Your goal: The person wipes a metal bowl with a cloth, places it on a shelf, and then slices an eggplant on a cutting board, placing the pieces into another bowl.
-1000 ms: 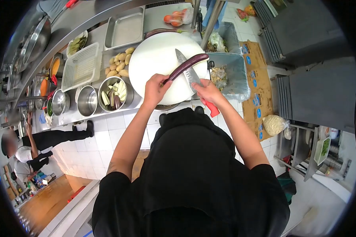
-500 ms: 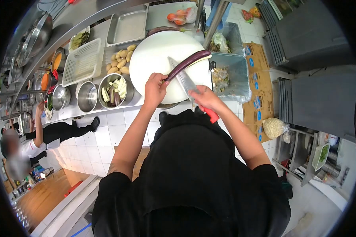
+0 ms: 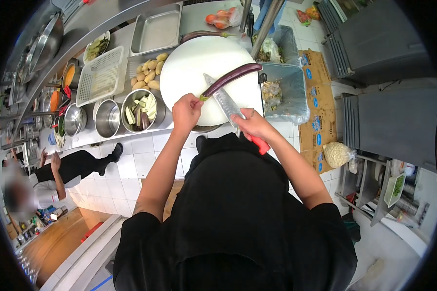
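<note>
A long purple eggplant [image 3: 234,77] slants over the round white cutting board [image 3: 185,64], its far end reaching the board's right edge. My left hand [image 3: 187,111] pinches it at the greenish stem end. In my right hand [image 3: 252,124] is a kitchen knife [image 3: 224,102] with a red handle, its broad blade pointing up and left. The blade crosses beneath the eggplant in this view, near the stem end. Only purple skin shows on the side facing me.
Left of the board stand a pot of cut eggplant pieces [image 3: 143,107], potatoes [image 3: 150,69] and a white basket [image 3: 98,80]. Another eggplant [image 3: 204,35] lies behind the board. Lined waste bins [image 3: 292,92] stand at the right. A co-worker [image 3: 46,191] is at far left.
The eggplant has turned in my left hand, so the pale strip along its lower edge no longer shows. My right hand and the knife shift slightly. The co-worker's arm has come down.
</note>
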`<state>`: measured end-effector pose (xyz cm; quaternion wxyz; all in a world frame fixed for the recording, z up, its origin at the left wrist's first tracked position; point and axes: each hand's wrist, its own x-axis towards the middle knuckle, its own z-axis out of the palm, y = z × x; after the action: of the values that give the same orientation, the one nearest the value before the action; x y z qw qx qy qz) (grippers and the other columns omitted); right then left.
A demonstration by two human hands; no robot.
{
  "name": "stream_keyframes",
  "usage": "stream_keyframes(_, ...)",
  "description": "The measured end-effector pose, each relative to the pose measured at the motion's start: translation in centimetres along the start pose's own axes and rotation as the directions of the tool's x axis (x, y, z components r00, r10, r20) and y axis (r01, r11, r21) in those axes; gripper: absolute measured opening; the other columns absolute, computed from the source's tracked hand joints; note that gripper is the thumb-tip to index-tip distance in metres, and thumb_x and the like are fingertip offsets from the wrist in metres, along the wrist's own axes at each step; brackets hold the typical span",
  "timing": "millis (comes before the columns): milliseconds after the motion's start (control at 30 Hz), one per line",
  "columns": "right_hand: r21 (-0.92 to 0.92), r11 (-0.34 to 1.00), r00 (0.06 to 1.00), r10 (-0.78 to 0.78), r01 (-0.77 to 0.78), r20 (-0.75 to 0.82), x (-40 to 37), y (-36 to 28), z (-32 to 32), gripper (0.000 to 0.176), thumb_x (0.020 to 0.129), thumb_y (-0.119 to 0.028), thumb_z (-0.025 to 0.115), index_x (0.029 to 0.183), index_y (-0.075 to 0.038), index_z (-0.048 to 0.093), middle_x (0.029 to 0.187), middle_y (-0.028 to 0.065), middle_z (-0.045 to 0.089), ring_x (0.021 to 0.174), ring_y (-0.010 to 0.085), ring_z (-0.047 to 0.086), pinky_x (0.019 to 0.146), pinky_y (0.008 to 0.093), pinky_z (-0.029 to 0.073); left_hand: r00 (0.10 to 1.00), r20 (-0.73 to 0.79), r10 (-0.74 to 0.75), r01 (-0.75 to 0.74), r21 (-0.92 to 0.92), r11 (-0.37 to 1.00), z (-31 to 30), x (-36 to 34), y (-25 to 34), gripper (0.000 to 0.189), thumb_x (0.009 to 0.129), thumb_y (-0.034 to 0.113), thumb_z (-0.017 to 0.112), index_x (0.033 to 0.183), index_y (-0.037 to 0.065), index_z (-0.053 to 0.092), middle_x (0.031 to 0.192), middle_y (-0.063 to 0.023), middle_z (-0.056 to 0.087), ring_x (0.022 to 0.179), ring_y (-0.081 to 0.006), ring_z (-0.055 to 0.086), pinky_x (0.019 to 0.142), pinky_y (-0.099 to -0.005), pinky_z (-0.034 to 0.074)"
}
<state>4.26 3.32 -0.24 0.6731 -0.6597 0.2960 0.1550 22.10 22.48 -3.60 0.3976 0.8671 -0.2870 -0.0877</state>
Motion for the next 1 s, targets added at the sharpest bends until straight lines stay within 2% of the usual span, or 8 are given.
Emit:
stream_keyframes(333,-0.038,0.998,0.992,0.044,-0.04,0.118,-1.6,0.6,0.1,0.04,0.106,-0.038,0.065,0.109,0.002,0.061,0.068,0.0044,0.054,0.041,0.0137,0.052,0.039,0.0327,0.041,0.999,-0.029,-0.024,0.022,-0.06,0.998,0.1,0.2,-0.8,0.013,0.086,0.008,0.083,0.087,0.0,0.073,0.079,-0.0148,0.074,0.068,-0.0247,0.073,0.066,-0.0355,0.056)
stream_keyframes(433,-0.059,0.997,0.989,0.06,-0.053,0.134,-2.9,0.5,-1.0,0.039,0.105,-0.038,0.066,0.109,0.001,0.064,0.068,0.0041,0.055,0.042,0.0132,0.052,0.039,0.0321,0.042,1.0,-0.007,-0.015,0.015,-0.056,0.998,-0.7,0.3,-0.6,0.015,0.086,0.01,0.084,0.091,0.0,0.076,0.08,-0.0136,0.076,0.069,-0.0197,0.073,0.067,-0.0313,0.057)
stream_keyframes(500,-0.08,0.995,0.989,0.077,-0.067,0.125,-4.7,0.4,-2.4,0.039,0.105,-0.038,0.066,0.108,0.0,0.064,0.068,0.0038,0.056,0.042,0.0127,0.051,0.04,0.0316,0.042,0.998,-0.041,0.05,-0.054,-0.108,0.993,-1.8,0.5,-1.2,0.014,0.087,0.008,0.084,0.092,-0.001,0.075,0.081,-0.0139,0.075,0.07,-0.0198,0.073,0.067,-0.0315,0.057)
stream_keyframes(600,-0.157,0.984,0.993,0.1,-0.089,0.062,-8.9,1.7,-5.3,0.036,0.105,-0.036,0.066,0.108,0.0,0.067,0.064,0.0007,0.053,0.041,0.0101,0.048,0.039,0.0287,0.042,0.997,-0.028,0.065,-0.066,-0.019,0.998,-4.7,0.3,-4.1,0.013,0.084,0.003,0.081,0.095,0.0,0.073,0.089,-0.0157,0.073,0.075,-0.0272,0.072,0.068,-0.0378,0.057)
stream_keyframes(700,-0.113,0.985,0.991,0.133,-0.134,-0.017,-12.0,4.4,-7.8,0.034,0.105,-0.035,0.067,0.104,-0.001,0.066,0.064,0.0002,0.053,0.041,0.0094,0.048,0.039,0.0285,0.042,0.973,-0.052,0.225,-0.185,0.404,0.896,-7.5,-0.4,-3.1,0.034,0.081,0.001,0.076,0.114,0.009,0.072,0.124,-0.0148,0.066,0.109,-0.0359,0.063,0.092,-0.046,0.053)
stream_keyframes(800,-0.019,0.994,0.989,0.106,-0.108,-0.1,-12.3,5.0,-7.6,0.031,0.105,-0.032,0.068,0.099,-0.003,0.063,0.065,-0.0006,0.053,0.042,0.0084,0.049,0.039,0.0282,0.041,0.914,-0.063,0.4,-0.36,0.328,0.873,-4.3,-0.2,0.5,0.039,0.081,0.002,0.076,0.119,0.009,0.07,0.129,-0.0143,0.064,0.118,-0.0383,0.06,0.099,-0.0489,0.049)
stream_keyframes(867,0.104,0.994,0.966,0.005,0.023,-0.259,-10.4,5.1,-6.2,0.028,0.105,-0.03,0.066,0.103,-0.003,0.065,0.064,0.0001,0.054,0.041,0.01,0.05,0.04,0.029,0.04,0.859,0.021,0.512,-0.507,0.169,0.845,-1.0,0.4,3.6,0.043,0.08,0.001,0.075,0.122,0.008,0.069,0.13,-0.0147,0.063,0.121,-0.039,0.058,0.103,-0.05,0.047)
stream_keyframes(1000,0.082,0.99,0.929,-0.082,0.119,-0.361,-6.1,4.6,-4.2,0.029,0.105,-0.029,0.064,0.104,0.0,0.063,0.064,0.0019,0.055,0.043,0.0109,0.052,0.04,0.0304,0.04,0.848,0.01,0.53,-0.524,0.158,0.837,4.2,2.9,3.9,0.045,0.08,-0.001,0.073,0.124,0.005,0.067,0.131,-0.0152,0.062,0.123,-0.0387,0.057,0.108,-0.0495,0.044)
